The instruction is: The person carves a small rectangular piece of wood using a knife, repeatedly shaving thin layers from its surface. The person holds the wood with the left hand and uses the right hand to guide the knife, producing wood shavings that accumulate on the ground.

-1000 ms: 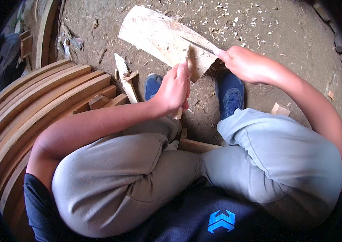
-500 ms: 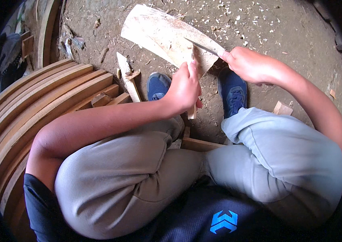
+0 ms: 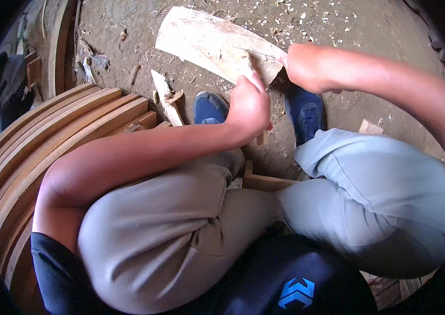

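My left hand (image 3: 250, 107) is closed around a narrow wooden stick (image 3: 263, 138), whose lower end shows beneath the fist. The stick's upper end rests against a pale, broad wooden slab (image 3: 201, 42) lying on the ground ahead of my feet. In my closed right hand (image 3: 306, 65) is a knife (image 3: 259, 53), its handle mostly hidden by the fingers. Its thin blade points left over the slab, close to the stick's top; whether it touches the wood I cannot tell.
Stacked wooden boards (image 3: 65, 131) fill the left side. A split wood piece (image 3: 166, 97) lies near my left shoe (image 3: 210, 108), a small block (image 3: 371, 127) beyond my right knee. Wood chips (image 3: 306, 21) are scattered over the dirt floor. A low wooden bar (image 3: 267, 182) sits between my legs.
My right hand has shifted slightly left and up, its forearm now higher in view. The knife blade lies flatter. My left hand has moved a little right with the stick.
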Available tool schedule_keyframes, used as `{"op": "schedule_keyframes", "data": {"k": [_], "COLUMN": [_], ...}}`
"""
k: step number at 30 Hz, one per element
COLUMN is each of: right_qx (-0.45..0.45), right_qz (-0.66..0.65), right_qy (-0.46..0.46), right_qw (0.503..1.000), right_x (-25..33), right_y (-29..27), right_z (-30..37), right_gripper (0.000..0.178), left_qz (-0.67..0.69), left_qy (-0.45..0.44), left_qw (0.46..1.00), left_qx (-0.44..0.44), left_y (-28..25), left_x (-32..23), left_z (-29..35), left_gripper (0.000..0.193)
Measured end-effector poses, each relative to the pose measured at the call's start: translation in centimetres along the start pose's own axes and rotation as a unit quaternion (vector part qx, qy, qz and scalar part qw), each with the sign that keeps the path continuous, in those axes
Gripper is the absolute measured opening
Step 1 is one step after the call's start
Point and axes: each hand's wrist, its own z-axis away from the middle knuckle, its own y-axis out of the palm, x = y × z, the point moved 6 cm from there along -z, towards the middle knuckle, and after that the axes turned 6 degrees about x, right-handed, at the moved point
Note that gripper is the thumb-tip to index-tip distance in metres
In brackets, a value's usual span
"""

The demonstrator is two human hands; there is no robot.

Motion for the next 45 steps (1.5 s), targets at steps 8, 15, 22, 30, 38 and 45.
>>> {"op": "schedule_keyframes", "data": {"k": [8, 15, 22, 30, 38, 45], "right_qx": [0.001, 0.002, 0.100, -0.079, -0.140, -0.071], "right_qz": [-0.008, 0.064, 0.144, -0.048, 0.028, -0.079], "right_qy": [0.039, 0.009, 0.057, 0.028, -0.068, -0.061], "right_qw": [0.999, 0.998, 0.983, 0.995, 0.987, 0.993], "right_x": [1.9, 4.0, 3.1, -3.6, -4.3, -3.6], "right_y": [0.2, 0.4, 0.1, -3.4, -4.3, -1.1], "right_z": [1.3, 1.4, 0.3, 0.4, -1.0, -1.1], "right_gripper": [0.050, 0.036, 0.027, 0.062, 0.065, 0.067], "left_qz": [-0.052, -0.073, -0.050, 0.023, -0.041, -0.014], "left_qy": [0.016, 0.044, 0.054, 0.066, 0.048, 0.031], "left_qw": [0.998, 0.995, 0.997, 0.991, 0.986, 0.986], "left_qx": [-0.039, -0.060, 0.021, 0.117, 0.152, 0.160], "left_y": [1.1, 0.8, -0.3, -1.3, -3.0, -3.1], "left_x": [1.7, 2.4, 2.1, 2.2, 3.3, 4.2], "left_z": [-1.7, -2.3, -1.0, -0.9, -1.3, -1.7], "left_gripper": [0.052, 0.053, 0.047, 0.047, 0.049, 0.050]}}
